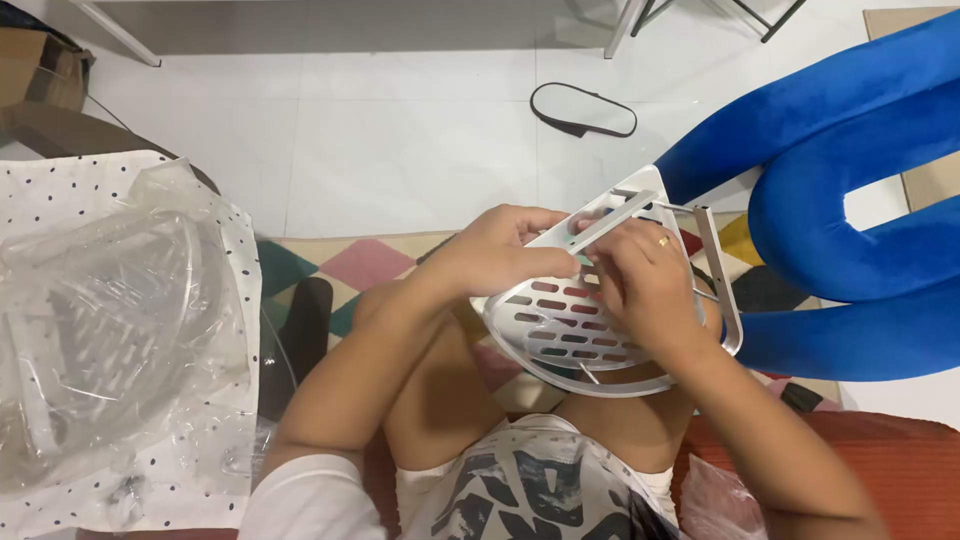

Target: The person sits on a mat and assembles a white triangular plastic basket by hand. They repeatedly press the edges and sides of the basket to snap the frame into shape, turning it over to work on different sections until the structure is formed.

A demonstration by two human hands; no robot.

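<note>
White slotted corner shelf [575, 325] sits centre-right of the frame, over the person's lap. Left hand [500, 255] grips its upper edge, fingers curled shut; right hand [650, 290] presses on top, grip pinching the shelf. Blue cushion [850, 200] fills the right; crumpled plastic wrap [110, 310] lies left.

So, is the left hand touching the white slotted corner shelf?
Touching. The head view shows the left hand gripping the upper edge of the white slotted corner shelf, its fingers curled over it.

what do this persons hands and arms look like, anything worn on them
Both arms are bare from the short white sleeves down. The right hand wears a thin gold ring on one finger. The left hand shows no ring, watch or glove.
</note>
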